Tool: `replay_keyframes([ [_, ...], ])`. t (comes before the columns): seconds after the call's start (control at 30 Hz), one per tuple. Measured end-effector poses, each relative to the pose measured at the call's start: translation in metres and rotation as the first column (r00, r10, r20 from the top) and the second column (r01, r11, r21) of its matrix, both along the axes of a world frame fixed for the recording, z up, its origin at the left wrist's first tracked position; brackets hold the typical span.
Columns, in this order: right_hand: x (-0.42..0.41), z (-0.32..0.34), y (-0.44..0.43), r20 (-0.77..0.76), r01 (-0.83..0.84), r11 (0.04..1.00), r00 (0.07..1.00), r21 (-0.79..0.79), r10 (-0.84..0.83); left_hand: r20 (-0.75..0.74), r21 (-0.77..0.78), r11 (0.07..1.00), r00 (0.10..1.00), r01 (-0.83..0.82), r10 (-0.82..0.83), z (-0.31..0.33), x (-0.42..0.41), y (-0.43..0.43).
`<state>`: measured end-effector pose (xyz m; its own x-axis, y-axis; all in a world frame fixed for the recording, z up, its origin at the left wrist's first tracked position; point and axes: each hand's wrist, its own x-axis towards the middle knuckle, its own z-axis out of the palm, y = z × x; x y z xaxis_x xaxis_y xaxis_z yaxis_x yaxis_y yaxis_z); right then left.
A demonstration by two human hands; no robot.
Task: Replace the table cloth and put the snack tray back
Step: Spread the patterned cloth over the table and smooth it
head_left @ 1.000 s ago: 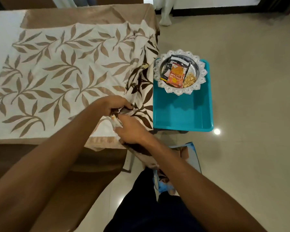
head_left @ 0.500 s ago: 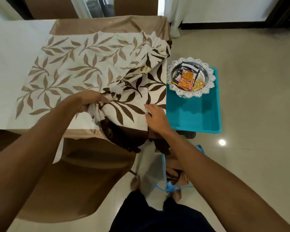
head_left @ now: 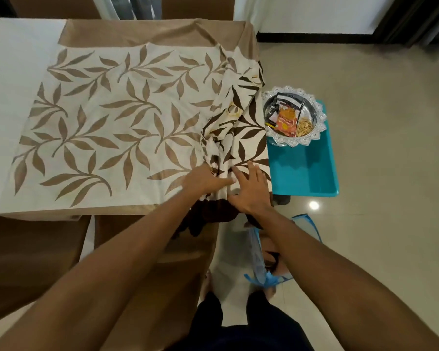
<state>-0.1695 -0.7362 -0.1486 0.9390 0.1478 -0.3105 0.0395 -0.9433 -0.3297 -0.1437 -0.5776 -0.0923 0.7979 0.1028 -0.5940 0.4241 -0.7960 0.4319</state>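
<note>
Handling the dark-leaf table cloth (head_left: 241, 127), which is bunched at the table's right edge on top of the pale-leaf cloth (head_left: 107, 127) that lies flat. Right hand (head_left: 251, 191) is flat, fingers spread, pressing the fabric. Left hand (head_left: 204, 178) is half in the folds, so can't tell its grip. The cloth looks soft, light and floppy and will likely slump and drag. Better to take hem corners than the wad. Snack tray (head_left: 293, 115) sits on a teal tub (head_left: 302, 173) beside the table.

Head view looks steeply down, near the table cloth (head_left: 117, 127), margins seemingly warped
</note>
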Motion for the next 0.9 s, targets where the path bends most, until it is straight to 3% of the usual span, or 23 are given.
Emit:
replay_keyframes([
  [0.07,0.001,-0.002,0.002,-0.024,-0.007,1.000,1.000,-0.009,0.007,0.080,0.178,0.983,0.995,0.047,-0.062,-0.004,-0.004,-0.013],
  [0.1,0.001,-0.003,0.001,-0.027,-0.003,1.000,1.000,-0.018,0.002,0.114,0.192,0.980,0.991,0.050,-0.073,-0.006,-0.005,-0.014],
  [0.17,0.001,-0.005,0.000,-0.036,-0.008,0.999,0.999,-0.032,0.007,0.167,0.058,0.998,0.986,-0.016,0.006,-0.003,-0.006,-0.009],
  [0.2,0.001,-0.005,-0.001,-0.049,-0.016,0.999,0.999,-0.034,0.014,0.153,-0.086,0.988,0.978,-0.127,0.139,-0.001,-0.002,-0.001],
  [0.23,0.003,-0.005,-0.003,-0.062,-0.026,0.999,0.998,-0.032,0.024,0.101,-0.251,0.930,0.948,-0.268,0.301,0.000,0.002,0.012],
  [0.3,0.003,-0.005,-0.004,-0.072,-0.037,0.999,0.997,-0.027,0.035,-0.110,-0.466,0.724,0.845,-0.508,0.523,0.005,0.005,0.049],
  [0.4,0.003,-0.003,-0.006,-0.073,-0.031,0.999,0.997,-0.024,0.029,-0.299,-0.553,0.507,0.725,-0.662,0.621,0.021,0.003,0.114],
  [0.5,0.006,0.002,-0.006,-0.106,-0.020,0.999,0.994,-0.026,0.017,-0.295,-0.549,0.441,0.659,-0.709,0.692,0.041,0.006,0.182],
  [0.57,0.006,0.002,-0.006,-0.120,0.003,0.999,0.993,-0.033,-0.007,-0.190,-0.516,0.486,0.647,-0.705,0.738,0.046,0.012,0.228],
  [0.67,0.008,0.003,0.001,-0.112,0.045,0.998,0.992,-0.038,-0.049,0.249,-0.297,0.636,0.586,-0.712,0.771,0.042,0.010,0.297],
  [0.7,0.009,0.004,0.004,-0.118,0.048,0.998,0.992,-0.041,-0.053,0.364,-0.221,0.636,0.542,-0.740,0.757,0.042,0.003,0.316],
  [0.77,0.010,0.005,0.006,-0.121,0.070,0.997,0.990,-0.042,-0.074,0.514,-0.093,0.585,0.464,-0.806,0.721,0.035,-0.006,0.346],
  [0.87,0.009,0.004,0.007,-0.058,0.099,0.995,0.993,-0.033,-0.101,0.631,0.046,0.374,0.317,-0.926,0.708,0.033,-0.011,0.358],
  [0.9,0.008,0.004,0.009,-0.011,0.128,0.992,0.992,-0.014,-0.128,0.635,0.038,0.384,0.319,-0.922,0.704,0.030,-0.011,0.357],
])
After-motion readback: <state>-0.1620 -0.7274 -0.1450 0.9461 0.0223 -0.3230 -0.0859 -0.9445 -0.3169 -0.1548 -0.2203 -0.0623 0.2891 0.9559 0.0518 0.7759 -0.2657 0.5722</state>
